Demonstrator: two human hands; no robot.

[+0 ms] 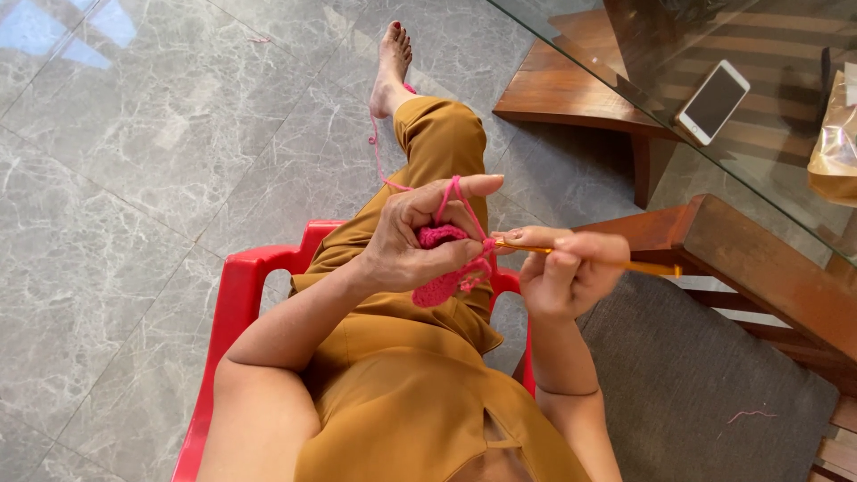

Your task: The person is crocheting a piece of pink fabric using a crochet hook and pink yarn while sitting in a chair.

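My left hand [418,234] pinches a small pink crochet piece [440,284] between thumb and fingers. Pink yarn [451,196] loops over its raised index finger and trails down past my leg to the floor. My right hand [564,272] grips an orange crochet hook [644,266], whose tip meets the pink piece at the stitches. Both hands are held over my lap, above mustard-coloured trousers [437,143].
I sit on a red plastic chair [239,295] on a grey marble floor [134,161]. A glass-topped wooden table [625,54] at the upper right holds a white phone [712,101] and a crinkled bag [836,143]. A wooden seat with grey cushion [696,384] stands right.
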